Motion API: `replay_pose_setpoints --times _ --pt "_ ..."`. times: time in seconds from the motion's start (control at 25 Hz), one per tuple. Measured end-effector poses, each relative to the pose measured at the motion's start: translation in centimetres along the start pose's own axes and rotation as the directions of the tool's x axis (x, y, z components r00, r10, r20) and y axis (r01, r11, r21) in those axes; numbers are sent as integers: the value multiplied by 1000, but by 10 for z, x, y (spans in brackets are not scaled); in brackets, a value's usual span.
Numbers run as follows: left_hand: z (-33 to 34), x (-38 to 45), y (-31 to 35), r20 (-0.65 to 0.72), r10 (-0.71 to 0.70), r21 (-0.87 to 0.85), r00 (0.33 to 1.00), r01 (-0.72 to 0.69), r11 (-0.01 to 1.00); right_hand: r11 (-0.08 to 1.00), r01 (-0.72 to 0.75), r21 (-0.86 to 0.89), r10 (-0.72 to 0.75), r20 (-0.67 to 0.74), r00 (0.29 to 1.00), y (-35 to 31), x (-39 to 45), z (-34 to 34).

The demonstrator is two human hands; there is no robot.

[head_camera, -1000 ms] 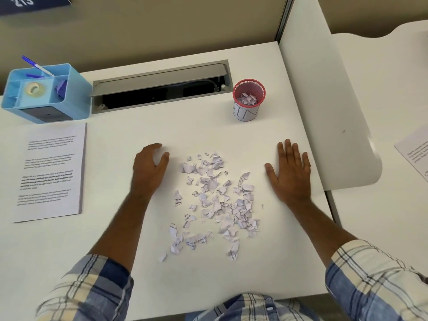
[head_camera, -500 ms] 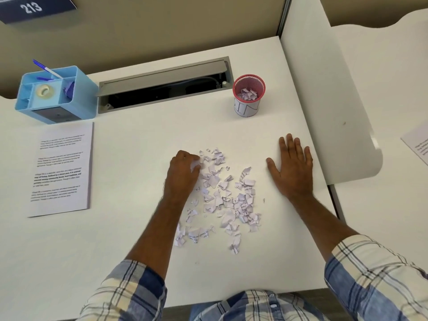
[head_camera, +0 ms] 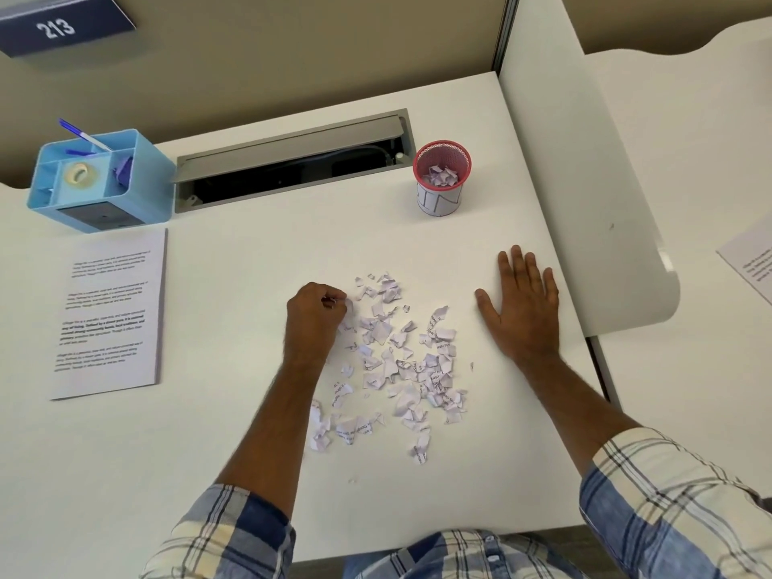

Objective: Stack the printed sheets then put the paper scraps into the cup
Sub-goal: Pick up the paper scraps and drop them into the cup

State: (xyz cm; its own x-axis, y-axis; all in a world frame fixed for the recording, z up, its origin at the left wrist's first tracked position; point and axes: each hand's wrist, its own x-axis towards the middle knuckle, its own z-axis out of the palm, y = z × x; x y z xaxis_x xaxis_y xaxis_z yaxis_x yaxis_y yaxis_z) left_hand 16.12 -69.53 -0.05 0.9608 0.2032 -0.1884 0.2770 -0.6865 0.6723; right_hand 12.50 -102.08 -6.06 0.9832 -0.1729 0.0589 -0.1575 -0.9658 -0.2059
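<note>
A heap of torn paper scraps (head_camera: pixel 401 361) with printed text lies on the white desk (head_camera: pixel 250 453) in front of me. My left hand (head_camera: pixel 315 319) rests at the heap's upper left edge, its fingers curled shut on a few scraps. My right hand (head_camera: pixel 522 307) lies flat and open on the desk to the right of the heap. A red mesh cup (head_camera: pixel 442 177) with a white label stands behind the heap and holds some scraps. The stack of printed sheets (head_camera: pixel 110 315) lies at the left.
A blue desk organizer (head_camera: pixel 100 181) with a pen and tape sits at the back left. An open grey cable slot (head_camera: pixel 292 160) runs along the back. A white divider panel (head_camera: pixel 585 194) borders the desk on the right; another printed sheet (head_camera: pixel 752 261) lies beyond it.
My left hand slid right from the bare desk into the heap's left edge and closed its fingers on scraps. My right hand stayed flat.
</note>
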Motion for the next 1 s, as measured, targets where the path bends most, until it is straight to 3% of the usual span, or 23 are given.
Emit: replay_pose_setpoints --times 0.16,0.28,0.68,0.84,1.0 --pt "-7 7 17 -33 -4 -114 999 0 993 1000 0 -7 0 -9 1000 0 0 1" --pt "-8 18 48 -14 72 -146 997 -73 987 1000 1 -11 -1 -15 1000 1 0 1" --pt "31 103 184 92 452 59 887 -458 887 1000 2 1 -2 -18 1000 1 1 2" --pt "45 116 214 233 505 215 831 -550 807 1000 -5 3 5 -15 1000 1 1 2" --pt "50 123 218 320 471 235 822 -550 801 1000 -8 11 8 -26 1000 1 2 2"
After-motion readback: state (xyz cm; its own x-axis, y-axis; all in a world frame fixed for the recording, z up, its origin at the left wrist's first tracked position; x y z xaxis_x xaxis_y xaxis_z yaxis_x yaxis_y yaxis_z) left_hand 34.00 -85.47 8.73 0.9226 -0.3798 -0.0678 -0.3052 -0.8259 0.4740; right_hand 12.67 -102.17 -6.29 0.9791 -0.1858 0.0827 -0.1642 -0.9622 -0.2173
